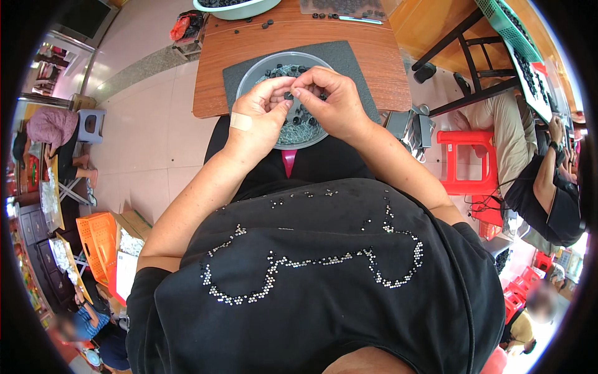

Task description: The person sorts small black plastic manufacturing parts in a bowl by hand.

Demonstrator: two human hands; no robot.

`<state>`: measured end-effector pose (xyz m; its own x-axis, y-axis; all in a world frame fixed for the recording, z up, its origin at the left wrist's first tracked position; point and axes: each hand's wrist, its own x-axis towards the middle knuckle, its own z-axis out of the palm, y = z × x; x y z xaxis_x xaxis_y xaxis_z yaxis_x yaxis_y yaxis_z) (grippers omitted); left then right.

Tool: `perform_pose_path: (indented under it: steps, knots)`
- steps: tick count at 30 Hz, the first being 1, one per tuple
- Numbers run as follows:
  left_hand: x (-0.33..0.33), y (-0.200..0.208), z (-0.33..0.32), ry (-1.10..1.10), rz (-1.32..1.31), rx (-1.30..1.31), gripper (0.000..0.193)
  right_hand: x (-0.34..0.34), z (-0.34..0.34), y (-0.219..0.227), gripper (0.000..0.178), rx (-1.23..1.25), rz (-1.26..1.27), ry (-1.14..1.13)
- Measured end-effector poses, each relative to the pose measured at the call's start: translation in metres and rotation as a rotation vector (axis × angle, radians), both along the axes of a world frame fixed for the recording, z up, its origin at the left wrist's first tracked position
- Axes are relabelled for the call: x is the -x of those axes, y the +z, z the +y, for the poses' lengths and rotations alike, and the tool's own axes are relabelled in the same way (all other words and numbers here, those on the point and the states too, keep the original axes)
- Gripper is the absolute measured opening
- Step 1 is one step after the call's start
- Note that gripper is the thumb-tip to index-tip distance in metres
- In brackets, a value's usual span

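Both my hands meet over a round grey bowl point(274, 56) at the near edge of the table. Metal screws point(293, 134) and small black round parts fill its bottom. My left hand point(260, 111), with a beige adhesive plaster at the wrist, closes its thumb and fingers around a small black round part point(288, 96). Right beside that part, my right hand point(333, 100) pinches with thumb and forefinger. What sits in this pinch is too small and covered to make out. Under the bowl lies a dark grey mat point(352, 59).
The wooden table point(293, 31) also bears loose black parts point(266, 23), a pale basin point(240, 9), a clear tray point(342, 6) and a thin white tool point(360, 20). A red stool point(464, 186) and a seated person are on the right. An orange crate point(96, 243) stands left.
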<state>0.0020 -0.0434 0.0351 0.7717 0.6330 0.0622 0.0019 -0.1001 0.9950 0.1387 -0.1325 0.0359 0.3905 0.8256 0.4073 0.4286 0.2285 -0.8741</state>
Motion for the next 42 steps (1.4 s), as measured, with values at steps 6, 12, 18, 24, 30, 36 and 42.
perform_pose_path:
  steps: [6, 12, 18, 24, 30, 36, 42]
  knots:
    - [0.005, 0.009, -0.004, 0.005, 0.131, -0.258, 0.032, 0.001, -0.001, 0.003, 0.007, -0.132, -0.311, -0.023]
    - [0.002, -0.003, -0.003, 0.047, 0.0, -0.096, 0.029, 0.003, -0.001, 0.003, 0.009, -0.137, -0.383, -0.005]
    - [-0.003, -0.005, 0.001, 0.016, -0.061, 0.004, 0.028, 0.002, 0.0, 0.0, 0.007, -0.069, -0.193, -0.017]
    - [-0.009, -0.013, 0.001, 0.01, -0.031, 0.052, 0.028, 0.0, 0.006, -0.018, 0.005, 0.011, -0.066, -0.034]
    - [-0.014, -0.012, 0.018, 0.041, -0.025, 0.482, 0.028, -0.006, 0.014, -0.034, 0.013, -0.034, 0.214, -0.061]
    - [-0.011, -0.02, 0.024, 0.045, -0.073, 0.894, 0.028, -0.005, 0.014, -0.027, 0.018, -0.217, -0.416, -0.099]
    - [-0.013, -0.015, 0.017, -0.014, -0.041, 0.928, 0.026, -0.006, 0.011, -0.036, 0.027, -0.175, -0.575, -0.125]
